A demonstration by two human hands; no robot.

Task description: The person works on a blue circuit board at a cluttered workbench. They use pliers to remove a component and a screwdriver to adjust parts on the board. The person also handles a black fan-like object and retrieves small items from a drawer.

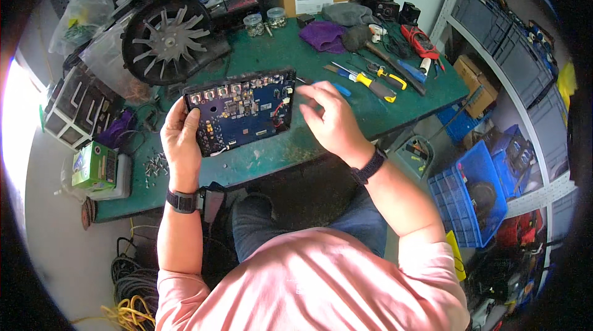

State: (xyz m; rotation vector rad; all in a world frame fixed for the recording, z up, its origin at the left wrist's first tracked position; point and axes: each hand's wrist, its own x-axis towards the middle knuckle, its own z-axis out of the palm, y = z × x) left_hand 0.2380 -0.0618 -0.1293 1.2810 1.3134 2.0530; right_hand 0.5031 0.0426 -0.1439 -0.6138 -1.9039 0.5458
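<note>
In the head view my left hand (183, 134) grips the left edge of a dark blue circuit board (244, 122) in a black housing, tilted up above the green bench, thumb on its front. Metal connectors line its top edge and small red wires show at the right. My right hand (330, 118) is just right of the board, fingers loosely curled and apart, with nothing visible in them. A blue-handled screwdriver (340, 89) lies behind it. Several loose screws (154, 167) lie on the bench left of my left hand.
The green bench (259, 41) holds a black fan (170, 41), jars (253, 25), a purple cloth (318, 37), yellow-handled screwdrivers (380, 90), a hammer (407, 78), a red meter (415, 39) and a green box (92, 170). Shelving with crates (475, 195) stands right; coiled cables (130, 257) lie below left.
</note>
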